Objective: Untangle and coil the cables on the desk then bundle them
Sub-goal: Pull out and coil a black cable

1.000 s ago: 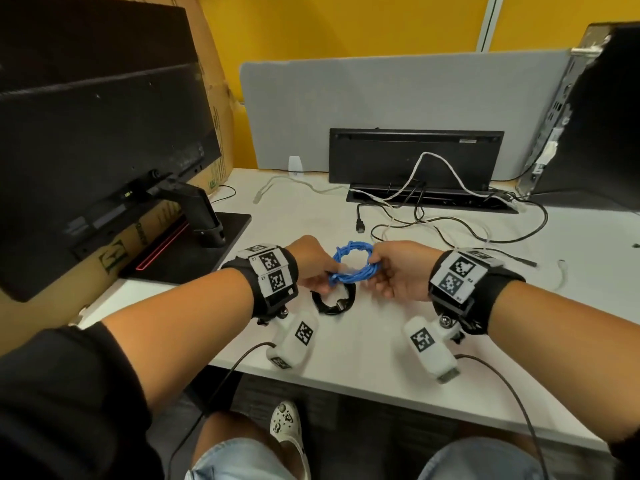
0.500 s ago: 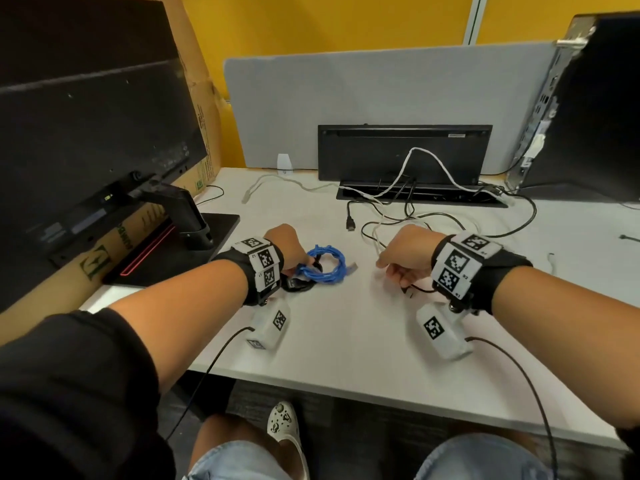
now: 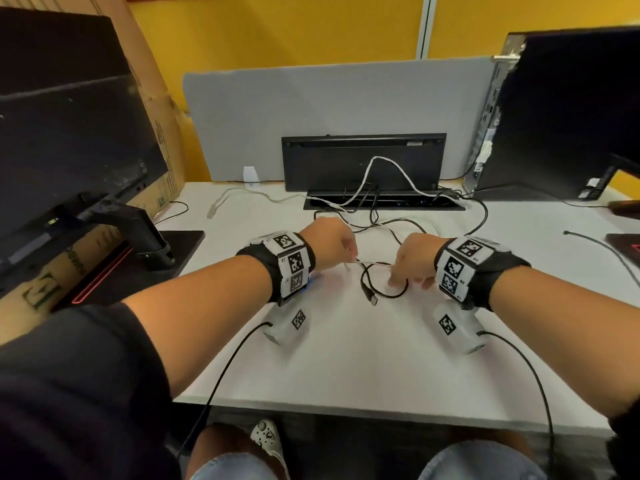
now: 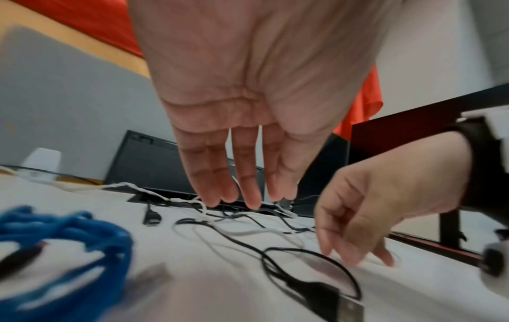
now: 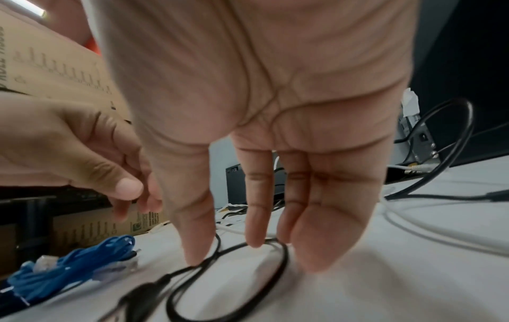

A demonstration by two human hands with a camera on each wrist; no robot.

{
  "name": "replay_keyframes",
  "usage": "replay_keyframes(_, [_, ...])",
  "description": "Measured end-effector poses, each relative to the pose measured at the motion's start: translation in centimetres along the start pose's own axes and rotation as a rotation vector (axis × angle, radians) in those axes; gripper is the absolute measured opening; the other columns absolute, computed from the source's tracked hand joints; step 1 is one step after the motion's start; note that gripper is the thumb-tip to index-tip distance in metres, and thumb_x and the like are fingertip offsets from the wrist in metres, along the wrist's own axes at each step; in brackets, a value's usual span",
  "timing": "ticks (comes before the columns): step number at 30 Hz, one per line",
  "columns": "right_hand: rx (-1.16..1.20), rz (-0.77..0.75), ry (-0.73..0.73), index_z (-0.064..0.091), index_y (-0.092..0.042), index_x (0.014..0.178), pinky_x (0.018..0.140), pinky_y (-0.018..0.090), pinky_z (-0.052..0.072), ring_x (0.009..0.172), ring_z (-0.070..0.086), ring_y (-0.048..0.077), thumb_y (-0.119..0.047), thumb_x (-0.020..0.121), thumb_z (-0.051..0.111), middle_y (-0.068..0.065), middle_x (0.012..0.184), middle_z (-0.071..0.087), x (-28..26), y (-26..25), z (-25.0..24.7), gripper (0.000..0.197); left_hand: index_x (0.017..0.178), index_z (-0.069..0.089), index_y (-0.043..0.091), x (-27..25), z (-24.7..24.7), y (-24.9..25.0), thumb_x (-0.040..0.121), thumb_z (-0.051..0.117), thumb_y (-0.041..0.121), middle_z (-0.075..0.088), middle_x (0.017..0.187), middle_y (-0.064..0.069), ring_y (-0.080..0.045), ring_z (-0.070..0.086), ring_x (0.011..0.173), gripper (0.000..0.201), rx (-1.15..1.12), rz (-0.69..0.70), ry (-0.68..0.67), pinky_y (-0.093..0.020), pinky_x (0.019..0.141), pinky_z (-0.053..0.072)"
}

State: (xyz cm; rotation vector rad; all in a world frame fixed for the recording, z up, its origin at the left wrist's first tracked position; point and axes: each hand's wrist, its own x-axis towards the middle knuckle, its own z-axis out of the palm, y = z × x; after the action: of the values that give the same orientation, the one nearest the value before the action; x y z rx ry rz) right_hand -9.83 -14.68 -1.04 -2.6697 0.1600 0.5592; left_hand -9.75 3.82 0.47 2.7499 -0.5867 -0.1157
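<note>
A loose black cable (image 3: 398,295) forms a loop on the white desk (image 3: 346,358) between my hands, its USB plug (image 3: 372,300) pointing towards me. My right hand (image 3: 398,279) hangs over it with straight fingers (image 5: 254,237) whose tips touch the loop (image 5: 281,257). My left hand (image 3: 346,252) hovers open just left of it, fingers (image 4: 248,191) straight and holding nothing. The coiled blue cable (image 4: 63,237) lies on the desk under my left wrist, also visible in the right wrist view as a blue cable (image 5: 71,261). A thin white cable (image 3: 372,263) runs between the hands.
Behind the hands, tangled black and white cables (image 3: 391,233) lead into an open black cable tray (image 3: 384,202). A monitor stand (image 3: 145,237) and cardboard box (image 3: 162,140) are at left, a computer tower (image 3: 554,116) at right. A grey partition (image 3: 329,109) closes the back.
A second ago both hands held the blue coil. The left hand set it down on the desk at left and let go, and both hands moved to the loose black cable.
</note>
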Motion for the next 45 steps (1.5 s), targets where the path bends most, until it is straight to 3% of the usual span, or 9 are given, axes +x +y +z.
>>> replay_keyframes(7, [0.050, 0.081, 0.010, 0.062, -0.003, 0.078, 0.051, 0.036, 0.059, 0.046, 0.068, 0.026, -0.033, 0.074, 0.080, 0.010, 0.053, 0.069, -0.4, 2.1, 0.1, 0.035, 0.091, 0.074, 0.009, 2.3, 3.5, 3.9, 0.084, 0.071, 0.034, 0.072, 0.096, -0.007, -0.021, 0.064, 0.088, 0.026, 0.098, -0.010, -0.120, -0.030, 0.069, 0.048])
replay_keyframes(10, [0.054, 0.039, -0.029, 0.064, 0.000, 0.081, 0.059, 0.042, 0.061, 0.062, 0.072, 0.031, -0.025, 0.073, 0.081, 0.015, 0.067, 0.072, -0.8, 2.3, 0.8, 0.032, 0.089, 0.076, 0.012, 2.7, 4.8, 4.9, 0.075, 0.077, 0.041, 0.074, 0.092, -0.004, -0.021, 0.066, 0.087, 0.033, 0.136, 0.014, -0.240, -0.030, 0.070, 0.052])
replay_keyframes(14, [0.140, -0.053, -0.039, 0.064, -0.001, 0.089, 0.063, 0.045, 0.061, 0.066, 0.070, 0.031, -0.012, 0.073, 0.082, 0.019, 0.079, 0.072, -1.1, 2.7, 1.1, 0.027, 0.093, 0.075, 0.009, 3.0, 5.5, 5.3, 0.080, 0.073, 0.021, 0.073, 0.095, -0.006, -0.023, 0.066, 0.091, 0.017, 0.181, 0.073, -0.257, -0.029, 0.075, 0.052])
replay_keyframes(22, [0.125, -0.227, 0.042, 0.069, -0.022, 0.107, 0.063, 0.031, 0.061, 0.068, 0.067, 0.019, -0.005, 0.078, 0.076, 0.002, 0.086, 0.063, -0.7, 4.8, -0.7, 0.034, 0.101, 0.071, 0.007, 3.3, 4.8, 5.4, 0.083, 0.073, 0.031, 0.071, 0.101, -0.006, -0.021, 0.064, 0.095, 0.029, 0.231, 0.089, -0.331, -0.032, 0.084, 0.052])
replay_keyframes(28, [-0.097, -0.357, 0.061, 0.068, -0.032, 0.118, 0.076, 0.024, 0.045, 0.094, 0.059, 0.015, -0.027, 0.076, 0.079, -0.003, 0.106, 0.065, -0.5, 4.7, 0.8, 0.043, 0.084, 0.062, 0.002, 3.1, 5.5, 5.5, 0.089, 0.058, 0.020, 0.062, 0.082, -0.012, -0.023, 0.054, 0.077, 0.019, 0.219, 0.110, -0.301, -0.028, 0.066, 0.044])
replay_keyframes(33, [-0.025, -0.486, 0.184, 0.073, -0.020, 0.093, 0.092, 0.033, 0.045, 0.105, 0.058, 0.020, -0.029, 0.088, 0.066, 0.000, 0.110, 0.066, -0.8, 4.5, -0.9, 0.012, 0.094, 0.066, 0.010, 3.7, 2.2, 5.0, 0.094, 0.055, 0.025, 0.060, 0.073, 0.007, -0.011, 0.055, 0.068, 0.018, -0.022, 0.140, -0.150, -0.023, 0.062, 0.043])
replay_keyframes(36, [0.142, -0.574, 0.259, 0.073, -0.021, 0.080, 0.084, 0.030, 0.050, 0.088, 0.064, 0.014, -0.021, 0.092, 0.058, -0.004, 0.082, 0.073, -1.4, 4.1, -3.8, 0.019, 0.094, 0.065, 0.013, 4.2, -1.2, 4.6, 0.096, 0.055, 0.026, 0.056, 0.070, 0.010, 0.001, 0.053, 0.057, 0.016, -0.199, 0.177, -0.014, -0.012, 0.052, 0.042])
replay_keyframes(39, [0.300, -0.615, 0.369, 0.069, -0.020, 0.076, 0.058, 0.013, 0.046, 0.062, 0.060, 0.009, -0.015, 0.095, 0.054, -0.013, 0.057, 0.062, -1.8, 3.9, -6.6, 0.025, 0.083, 0.066, 0.016, 4.7, -4.1, 4.2, 0.098, 0.053, 0.026, 0.051, 0.063, 0.008, 0.001, 0.048, 0.051, 0.022, -0.276, 0.191, 0.086, -0.009, 0.051, 0.041])
replay_keyframes(45, [0.347, -0.588, 0.575, 0.074, -0.016, 0.078, 0.063, 0.010, 0.041, 0.067, 0.058, -0.005, -0.020, 0.092, 0.058, -0.020, 0.069, 0.065, -2.3, 4.6, -10.7, 0.021, 0.078, 0.072, 0.022, 5.4, -7.4, 2.5, 0.099, 0.052, 0.028, 0.047, 0.049, 0.016, 0.001, 0.040, 0.044, 0.029, -0.306, 0.170, 0.197, -0.008, 0.047, 0.033])
